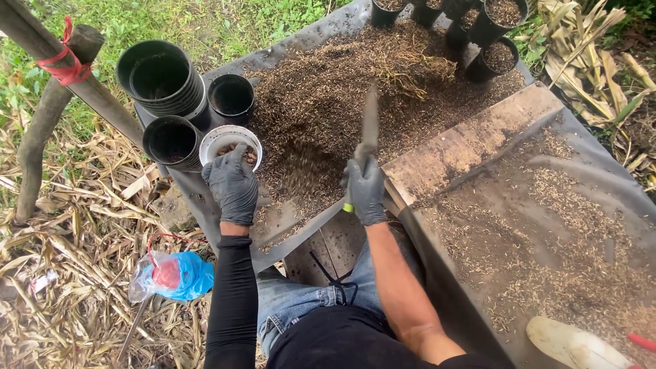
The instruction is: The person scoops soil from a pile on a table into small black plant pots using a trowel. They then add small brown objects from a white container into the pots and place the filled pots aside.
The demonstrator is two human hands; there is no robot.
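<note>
My left hand (232, 186), in a dark glove, grips the near rim of a white plastic pot (212, 139) that has some brown potting mix in it. My right hand (365, 188), also gloved, is shut on the yellow-green handle of a hand trowel (370, 123). The trowel's blade points away from me and is blurred over a heap of brown potting mix (328, 102) spread on a dark sheet (311, 31).
Stacks of black nursery pots (164, 78) stand left of the white pot. Filled black pots (502, 14) stand at the far edge. A wooden plank (471, 140) lies to the right, a blue plastic bag (181, 275) at left, a pole (48, 48) beyond.
</note>
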